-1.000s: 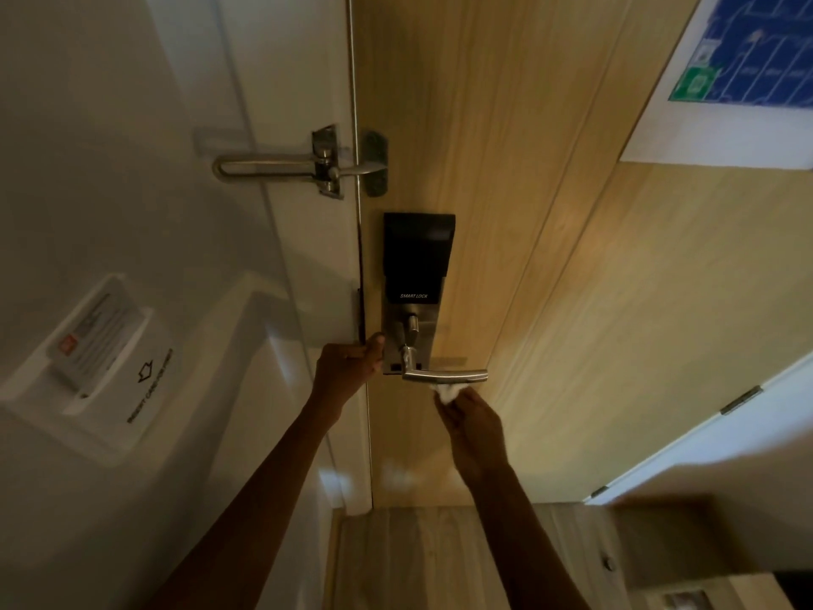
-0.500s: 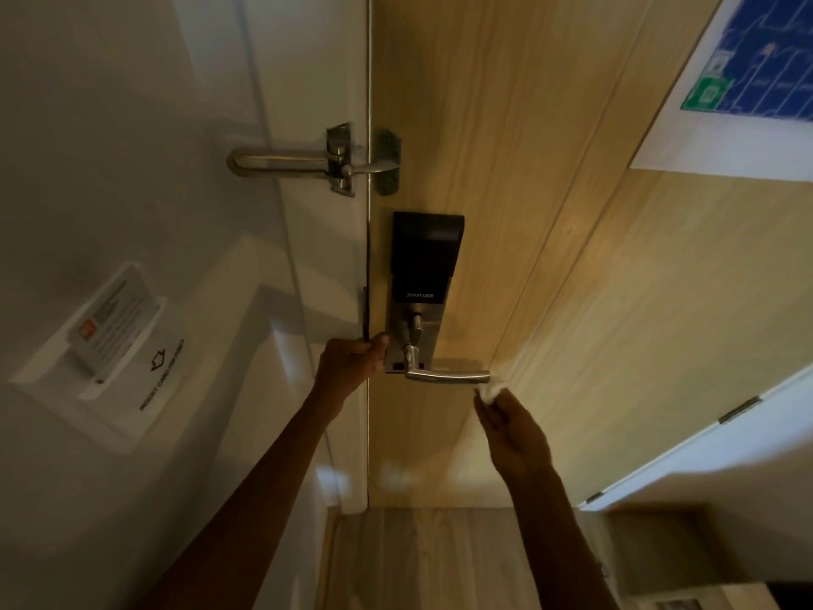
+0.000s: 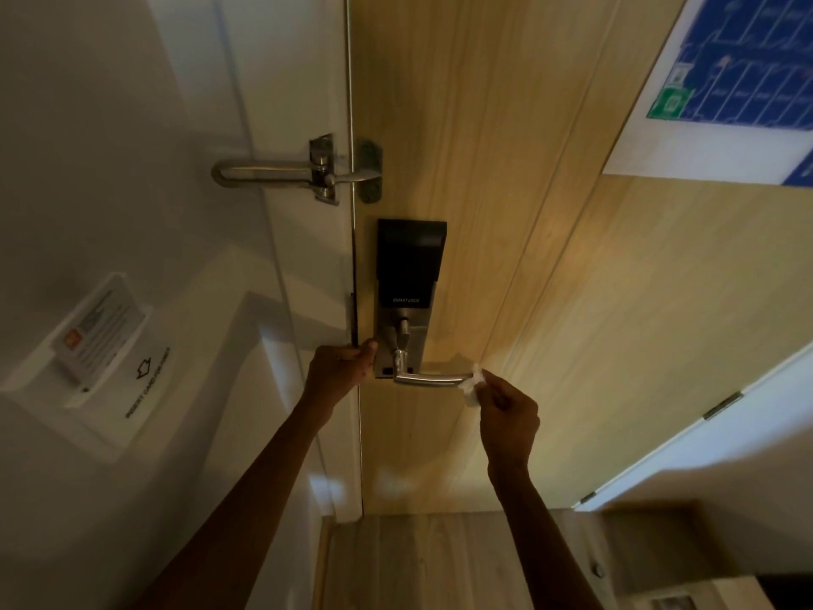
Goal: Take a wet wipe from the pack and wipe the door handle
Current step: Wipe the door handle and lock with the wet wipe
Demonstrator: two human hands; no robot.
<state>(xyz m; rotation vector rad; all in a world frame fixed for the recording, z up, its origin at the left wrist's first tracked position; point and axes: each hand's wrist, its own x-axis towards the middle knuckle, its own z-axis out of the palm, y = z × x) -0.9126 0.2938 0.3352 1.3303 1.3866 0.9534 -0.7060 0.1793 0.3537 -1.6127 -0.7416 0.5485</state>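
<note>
Two hands up at the door (image 3: 484, 169), taken here from left to right. Noted first, far left on the white wall, a card holder (image 3: 97, 345), and above and right of it a metal swing latch (image 3: 272, 173) bridging frame and door; set both aside as nothing to the job.

Found the left hand (image 3: 338, 372) next, fingers (image 3: 347, 355) curled shut on the door's edge just beside the lock plate, thumb tip touching or nearly touching that plate; could not tell which. Judged it a bracing grip only.

Passed then over the black smart lock (image 3: 411, 261) to the door handle (image 3: 429, 379) below it: a slim, brushed-metal lever, long axis level, pivot at the left under the lock, free end pointing right. Looked smooth, hard and slightly glossy, with a pale highlight along its top.

Met the wet wipe (image 3: 471, 387) right at that free end: a small, white, crumpled wad, touching the lever's tip and hanging a little below it. Saw the right hand (image 3: 510, 416) just right of and below the wad, fingers pinched together on it, wrist coming up from below.

Placed the whole lever, therefore, to the left of those fingers, along its own axis. Judged the right hand the one for the wiping, and the coming stroke a leftward run from tip to pivot. Saw no pack anywhere. Left the blue plan sheet (image 3: 739, 81), top right, out of account.
</note>
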